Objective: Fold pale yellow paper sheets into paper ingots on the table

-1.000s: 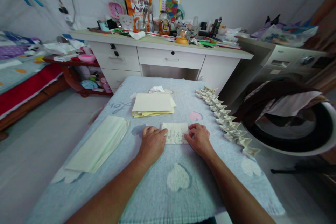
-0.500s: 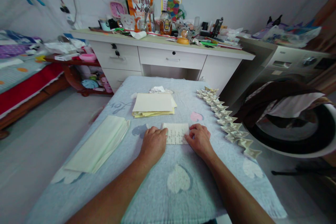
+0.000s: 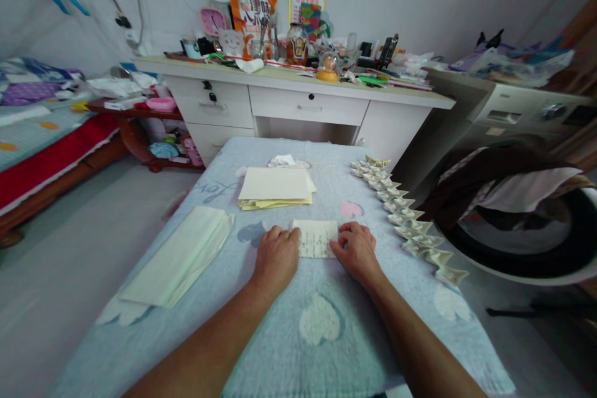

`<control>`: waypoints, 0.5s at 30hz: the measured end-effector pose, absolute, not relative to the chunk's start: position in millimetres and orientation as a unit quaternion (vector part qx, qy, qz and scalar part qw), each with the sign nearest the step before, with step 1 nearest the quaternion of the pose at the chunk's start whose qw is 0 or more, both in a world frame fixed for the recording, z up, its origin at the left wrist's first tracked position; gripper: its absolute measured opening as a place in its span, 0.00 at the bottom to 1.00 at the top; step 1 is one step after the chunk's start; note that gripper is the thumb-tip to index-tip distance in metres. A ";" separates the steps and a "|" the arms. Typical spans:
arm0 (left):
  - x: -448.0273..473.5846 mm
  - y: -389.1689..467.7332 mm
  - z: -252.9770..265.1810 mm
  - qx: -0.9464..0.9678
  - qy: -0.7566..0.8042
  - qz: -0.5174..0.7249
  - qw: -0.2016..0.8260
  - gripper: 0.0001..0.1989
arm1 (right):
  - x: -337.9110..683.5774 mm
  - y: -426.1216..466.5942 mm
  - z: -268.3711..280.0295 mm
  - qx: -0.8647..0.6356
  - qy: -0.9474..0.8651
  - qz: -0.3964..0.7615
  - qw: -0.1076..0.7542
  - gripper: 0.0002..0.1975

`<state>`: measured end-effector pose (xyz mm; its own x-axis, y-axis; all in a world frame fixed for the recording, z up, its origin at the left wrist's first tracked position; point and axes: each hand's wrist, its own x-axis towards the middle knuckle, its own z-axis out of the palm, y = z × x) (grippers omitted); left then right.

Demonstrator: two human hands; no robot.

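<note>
Clock centred on the small written sheet (image 3: 319, 239), lying flat on the patterned cloth (image 3: 368, 348), midway between both hands. At 9 o'clock, left hand (image 3: 278, 252), with fingers curled together at the left edge; pinched or merely pressing, cannot tell, undersides being hidden. At 3 o'clock, right hand (image 3: 356, 244), with thumb and bent fingers at the opposite edge; pinch likewise impossible to tell. Held by both ends presumably for flatness and squareness, leaving the middle uncovered. Towards 11 o'clock, apart from the sheet: stack of pale paper (image 3: 275, 184), probably set there for easy reach without crowding. At 9 o'clock, past the left hand: long folded bundle (image 3: 180, 255), laid slantwise, likely for similar reasons. From 1 to past 3 o'clock: row of folded paper pieces (image 3: 408, 216), closely lined up, perhaps to save room and clear the right forearm.
</note>
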<state>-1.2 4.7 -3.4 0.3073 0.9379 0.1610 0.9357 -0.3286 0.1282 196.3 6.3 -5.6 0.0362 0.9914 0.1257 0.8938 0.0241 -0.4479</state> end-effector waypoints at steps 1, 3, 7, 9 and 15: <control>-0.7 4.0 -3.2 0.808 0.581 0.102 0.000 0.14 | 196.3 6.4 -5.8 -0.688 -0.685 0.117 0.209 0.11; 0.2 2.5 -2.4 0.805 0.585 0.099 -0.010 0.14 | 196.3 6.4 -6.0 -0.688 -0.684 0.118 0.210 0.11; 1.4 0.1 0.3 0.802 0.588 0.101 -0.017 0.15 | 196.1 5.4 -5.2 -0.686 -0.685 0.118 0.215 0.11; 1.6 -0.9 1.8 0.802 0.587 0.106 -0.019 0.16 | 196.1 5.1 -4.8 -0.683 -0.687 0.118 0.216 0.11; 1.2 -3.9 7.2 0.787 0.603 0.126 -0.023 0.15 | 196.0 5.2 -3.6 -0.685 -0.688 0.115 0.209 0.10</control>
<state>1.2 -3.9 7.2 0.2407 0.9438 0.2263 0.9555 -0.2713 0.1153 196.0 5.2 -3.6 0.0264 0.9911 0.1304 0.8951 0.0346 -0.4446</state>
